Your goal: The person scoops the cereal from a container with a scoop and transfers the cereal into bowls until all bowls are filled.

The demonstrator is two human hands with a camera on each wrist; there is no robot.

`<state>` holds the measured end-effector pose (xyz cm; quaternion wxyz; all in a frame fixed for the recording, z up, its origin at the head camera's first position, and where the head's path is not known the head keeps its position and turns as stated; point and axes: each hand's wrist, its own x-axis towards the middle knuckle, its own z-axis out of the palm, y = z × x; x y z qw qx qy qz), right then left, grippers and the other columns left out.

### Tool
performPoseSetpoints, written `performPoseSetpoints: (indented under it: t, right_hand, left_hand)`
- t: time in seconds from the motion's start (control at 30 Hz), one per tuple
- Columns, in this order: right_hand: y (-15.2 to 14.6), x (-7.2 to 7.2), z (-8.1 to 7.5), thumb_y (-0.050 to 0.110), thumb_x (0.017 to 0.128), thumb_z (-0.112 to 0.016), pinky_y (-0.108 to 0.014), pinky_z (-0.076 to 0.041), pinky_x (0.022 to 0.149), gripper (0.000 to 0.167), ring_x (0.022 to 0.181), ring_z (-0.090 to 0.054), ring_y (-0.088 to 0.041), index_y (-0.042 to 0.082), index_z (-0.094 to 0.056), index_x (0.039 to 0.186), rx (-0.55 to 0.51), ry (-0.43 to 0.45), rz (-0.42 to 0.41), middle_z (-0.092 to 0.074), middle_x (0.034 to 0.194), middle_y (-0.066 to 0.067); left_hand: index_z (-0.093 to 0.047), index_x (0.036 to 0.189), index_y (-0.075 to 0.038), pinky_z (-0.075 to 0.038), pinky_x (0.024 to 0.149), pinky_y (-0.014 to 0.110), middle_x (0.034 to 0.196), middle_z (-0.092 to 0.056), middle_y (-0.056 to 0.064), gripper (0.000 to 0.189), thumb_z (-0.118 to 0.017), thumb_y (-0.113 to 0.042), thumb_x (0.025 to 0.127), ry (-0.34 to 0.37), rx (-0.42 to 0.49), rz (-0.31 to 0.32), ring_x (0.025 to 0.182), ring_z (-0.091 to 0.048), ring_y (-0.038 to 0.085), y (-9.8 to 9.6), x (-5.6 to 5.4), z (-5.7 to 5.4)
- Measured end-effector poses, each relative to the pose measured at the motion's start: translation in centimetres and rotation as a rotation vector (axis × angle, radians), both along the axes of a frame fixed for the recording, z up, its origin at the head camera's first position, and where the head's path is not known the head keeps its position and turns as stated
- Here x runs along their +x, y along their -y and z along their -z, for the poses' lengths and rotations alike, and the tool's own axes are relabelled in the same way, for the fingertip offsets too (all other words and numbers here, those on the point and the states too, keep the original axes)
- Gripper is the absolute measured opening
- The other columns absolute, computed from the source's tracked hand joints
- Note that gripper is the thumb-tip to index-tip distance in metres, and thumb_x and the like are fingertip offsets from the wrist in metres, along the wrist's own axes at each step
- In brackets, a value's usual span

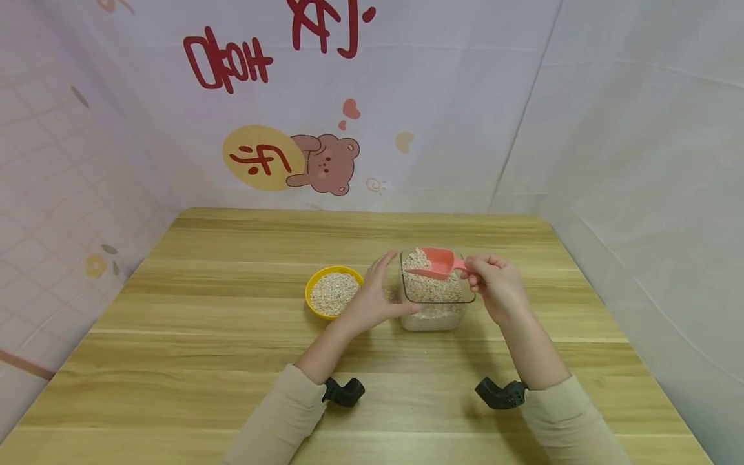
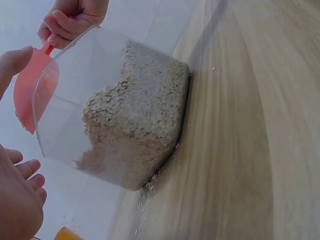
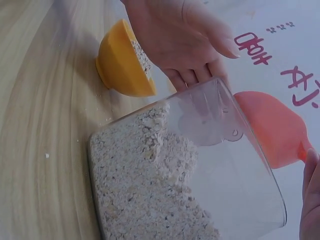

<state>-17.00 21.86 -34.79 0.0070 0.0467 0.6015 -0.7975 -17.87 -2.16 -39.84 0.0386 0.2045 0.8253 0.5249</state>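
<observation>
My right hand (image 1: 496, 284) grips the handle of a pink scoop (image 1: 440, 263), which is level over the mouth of a clear square container (image 1: 430, 323). Oat flakes (image 1: 416, 259) lie in the scoop's front part. More oats (image 2: 140, 105) fill much of the container, heaped unevenly against its walls. At the container's left side is my left hand (image 1: 374, 303), fingers extended and thumb near the front rim. Just left of that hand stands a yellow bowl (image 3: 122, 62) of oats, partly covered by it in the head view.
The container and bowl stand on a wood-grain table (image 1: 203, 336). A few loose flakes (image 2: 150, 187) lie by the container's base. White cloth with red lettering and a cartoon bear (image 1: 328, 165) hangs behind. Black wrist devices (image 1: 506, 394) sit at both cuffs.
</observation>
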Motion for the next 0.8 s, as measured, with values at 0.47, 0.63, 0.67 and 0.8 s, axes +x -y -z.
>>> performPoseSetpoints:
  t: [0.47,0.63,0.67,0.8]
  right_hand:
    - [1.4,0.0,-1.0,-0.002,0.093,-0.055,-0.015,-0.042,0.045,0.019,0.049,-0.052,-0.007,0.004,-0.066,0.08,-0.025,-0.006,-0.025,-0.063,0.062,-0.006]
    - [2.1,-0.1,-1.3,-0.003,0.094,-0.055,-0.015,-0.042,0.046,0.017,0.05,-0.05,-0.007,0.003,-0.065,0.082,-0.012,-0.005,-0.05,-0.063,0.063,-0.007]
    - [2.3,-0.1,-1.3,-0.003,0.094,-0.055,-0.015,-0.042,0.046,0.017,0.05,-0.05,-0.007,0.003,-0.065,0.081,-0.008,-0.006,-0.053,-0.063,0.063,-0.007]
    - [2.8,-0.3,-1.5,-0.002,0.093,-0.055,-0.015,-0.042,0.046,0.018,0.049,-0.05,-0.007,0.003,-0.065,0.079,0.012,-0.002,-0.061,-0.062,0.063,-0.006]
  left_hand:
    - [-0.02,0.152,-0.034,-0.026,0.105,0.059,0.156,-0.017,0.0,0.108,-0.086,-0.04,0.068,-0.023,-0.005,-0.052,0.14,-0.019,0.025,3.5,0.6,-0.5]
    - [-0.02,0.152,-0.029,-0.026,0.106,0.056,0.156,-0.018,0.001,0.112,-0.084,-0.055,0.064,-0.069,-0.05,-0.074,0.141,-0.019,0.025,4.9,0.5,-0.7]
    - [-0.02,0.152,-0.028,-0.026,0.106,0.056,0.156,-0.018,0.001,0.113,-0.083,-0.056,0.064,-0.073,-0.059,-0.078,0.141,-0.019,0.025,5.2,0.5,-0.8]
    - [-0.019,0.153,-0.028,-0.025,0.107,0.055,0.156,-0.018,0.001,0.114,-0.084,-0.056,0.062,-0.058,-0.068,-0.098,0.141,-0.018,0.025,6.4,0.5,-0.7]
